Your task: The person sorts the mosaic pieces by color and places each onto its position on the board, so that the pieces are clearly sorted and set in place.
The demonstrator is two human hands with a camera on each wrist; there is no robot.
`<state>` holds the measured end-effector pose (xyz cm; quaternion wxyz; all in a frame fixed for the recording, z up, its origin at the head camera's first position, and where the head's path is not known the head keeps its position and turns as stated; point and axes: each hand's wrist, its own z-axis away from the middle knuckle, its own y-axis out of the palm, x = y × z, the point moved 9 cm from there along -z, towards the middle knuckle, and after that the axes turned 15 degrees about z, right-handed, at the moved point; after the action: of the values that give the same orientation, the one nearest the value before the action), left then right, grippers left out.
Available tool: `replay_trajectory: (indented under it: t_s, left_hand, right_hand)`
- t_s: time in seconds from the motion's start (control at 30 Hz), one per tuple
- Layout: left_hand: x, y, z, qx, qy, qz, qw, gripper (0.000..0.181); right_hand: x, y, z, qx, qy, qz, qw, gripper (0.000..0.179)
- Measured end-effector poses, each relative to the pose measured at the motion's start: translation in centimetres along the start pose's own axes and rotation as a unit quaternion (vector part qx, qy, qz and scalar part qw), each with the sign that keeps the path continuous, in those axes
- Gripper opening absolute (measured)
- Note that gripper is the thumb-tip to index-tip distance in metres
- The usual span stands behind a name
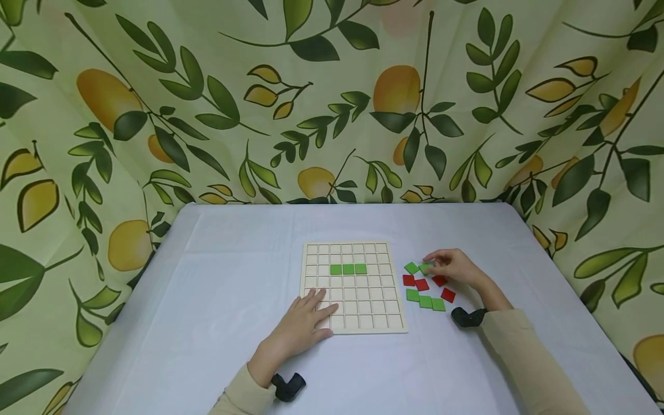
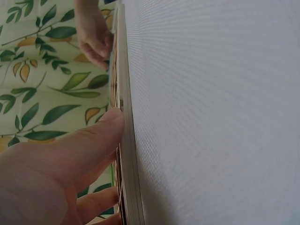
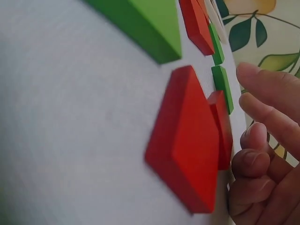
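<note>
A pale wooden grid board (image 1: 368, 308) lies flat on the cloth. Three green square tiles (image 1: 349, 269) sit side by side in one of its upper rows. My left hand (image 1: 301, 325) rests with spread fingers on the board's lower left part; in the left wrist view its thumb (image 2: 101, 131) touches the board's edge. Right of the board, my right hand (image 1: 456, 268) is over the loose tiles, fingertips close to a green tile (image 3: 222, 89). Nothing shows between its fingers in the right wrist view. The hand partly covers a red tile (image 1: 440, 280).
Several loose red tiles (image 1: 422, 285) and green tiles (image 1: 425, 302) lie flat to the right of the board. A white cloth (image 1: 233, 259) covers the table. Behind its far edge hangs a leaf-and-fruit patterned curtain (image 1: 332, 86). Black wrist devices (image 1: 289, 387) sit at both cuffs.
</note>
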<state>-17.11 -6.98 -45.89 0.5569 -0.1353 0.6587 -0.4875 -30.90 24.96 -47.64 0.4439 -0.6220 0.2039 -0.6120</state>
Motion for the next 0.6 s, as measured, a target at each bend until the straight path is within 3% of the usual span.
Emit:
replay_trajectory:
  t_s: [0.6]
  left_hand:
    - [0.2,0.1,-0.1,-0.005,0.0,0.0,1.0,0.052]
  right_hand:
    - [-1.2,0.3,-0.6,0.033,0.008,0.0,0.9994,0.04]
